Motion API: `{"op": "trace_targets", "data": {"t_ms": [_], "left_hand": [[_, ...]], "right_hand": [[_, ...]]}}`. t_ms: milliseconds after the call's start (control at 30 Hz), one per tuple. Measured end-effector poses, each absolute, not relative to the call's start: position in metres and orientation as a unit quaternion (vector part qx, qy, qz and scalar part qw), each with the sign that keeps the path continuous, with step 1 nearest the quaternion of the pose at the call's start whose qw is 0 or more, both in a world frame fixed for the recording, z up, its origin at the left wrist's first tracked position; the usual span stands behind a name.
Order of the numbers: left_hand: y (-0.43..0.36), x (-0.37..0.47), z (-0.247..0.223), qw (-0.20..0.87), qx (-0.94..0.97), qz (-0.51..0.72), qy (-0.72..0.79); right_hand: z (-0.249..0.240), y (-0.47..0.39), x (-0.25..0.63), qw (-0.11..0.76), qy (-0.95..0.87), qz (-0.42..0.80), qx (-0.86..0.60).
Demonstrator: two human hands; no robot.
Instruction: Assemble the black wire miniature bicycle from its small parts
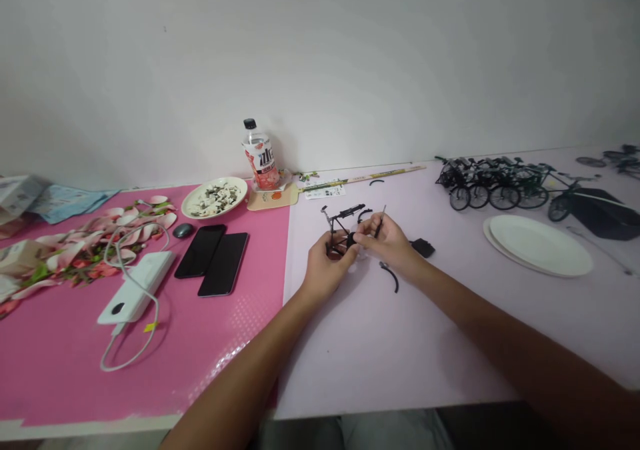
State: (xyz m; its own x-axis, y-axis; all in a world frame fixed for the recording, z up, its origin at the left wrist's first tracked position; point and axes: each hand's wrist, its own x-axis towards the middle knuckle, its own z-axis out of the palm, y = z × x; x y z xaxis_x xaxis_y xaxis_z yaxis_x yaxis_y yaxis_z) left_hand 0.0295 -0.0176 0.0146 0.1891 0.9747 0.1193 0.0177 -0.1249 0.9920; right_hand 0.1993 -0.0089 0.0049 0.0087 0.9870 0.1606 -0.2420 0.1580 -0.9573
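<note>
L fingers [347, 258] grip mini bike [351, 211], R fingers [366, 240] pinch rod [381, 220]; curved pc [394, 279] nr.

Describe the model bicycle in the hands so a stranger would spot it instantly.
Look at the pale lilac tabletop, right of the bright pink surface. Near its left side, the left hand grips a small black model bicycle, and the right hand is close against it. Unlike the row of similar bicycles farther right, it alone is in the hands.

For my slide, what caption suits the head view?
Left hand holds a small black bicycle frame; right hand holds a thin dark rod.
</note>
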Motion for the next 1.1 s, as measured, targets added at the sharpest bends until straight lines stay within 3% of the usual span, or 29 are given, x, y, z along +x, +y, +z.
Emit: {"op": "trace_targets", "data": {"t_ms": [1100], "left_hand": [[-0.0158,0.0289,0.012,0.504,0.58,0.475,0.428]], "right_hand": [[0.0142,-0.0147,0.2009,0.55,-0.514,0.507,-0.419]]}}
